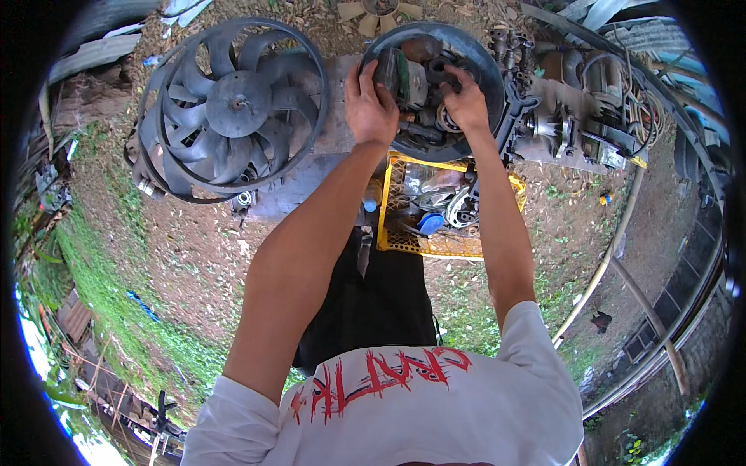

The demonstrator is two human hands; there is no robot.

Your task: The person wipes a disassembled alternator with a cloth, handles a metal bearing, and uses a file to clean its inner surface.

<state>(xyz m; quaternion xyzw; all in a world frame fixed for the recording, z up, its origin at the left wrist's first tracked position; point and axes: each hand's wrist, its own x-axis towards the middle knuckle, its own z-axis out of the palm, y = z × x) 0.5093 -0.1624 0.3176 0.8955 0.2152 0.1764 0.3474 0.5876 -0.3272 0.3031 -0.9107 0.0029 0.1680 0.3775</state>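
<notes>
My left hand (370,110) reaches over the left rim of a round black basin (497,85). Its fingers and thumb are closed on a dark blocky part (388,71) with a greenish side. Inside the basin's right half, my right hand (468,105) has its fingers curled at a dark rounded part (437,74), which they partly hide. Below that hand lies a bearing-like metal ring (447,120). Several other dark, greasy parts fill the basin, among them a brownish rounded one (420,49).
A large black radiator fan (238,103) lies left of the basin. In front stands a yellow plastic crate (435,251) holding metal parts and a blue cap (430,224). Engine parts (556,128) crowd the right side. A beige fan (379,11) lies beyond the basin.
</notes>
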